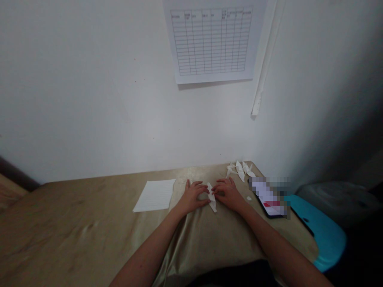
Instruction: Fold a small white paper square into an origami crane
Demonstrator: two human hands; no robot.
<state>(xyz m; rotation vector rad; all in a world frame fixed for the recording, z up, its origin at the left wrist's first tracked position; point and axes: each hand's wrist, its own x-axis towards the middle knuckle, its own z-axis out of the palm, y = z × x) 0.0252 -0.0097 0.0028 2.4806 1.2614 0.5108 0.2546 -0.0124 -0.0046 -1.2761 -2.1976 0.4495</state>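
Observation:
Between my two hands is a small white paper crane [212, 204], its folded paper spread out lengthwise just above the cloth. From the left, the fingertips and thumb of my left hand [193, 198] close on its edge. My right hand [229, 194] pinches it from the other side, with the fingers bent around its upper part. Part of the crane is hidden by the fingers. Several more folded white paper cranes [240, 171] lie in a cluster beyond my right hand, near the wall.
A stack of lined white paper [154, 195] lies to the left on the brown satin cloth [89, 235]. On the right are a phone [266, 199], a small paper scrap [249, 198] and a turquoise stool or chair part [327, 231]. A printed chart [212, 44] hangs on the wall.

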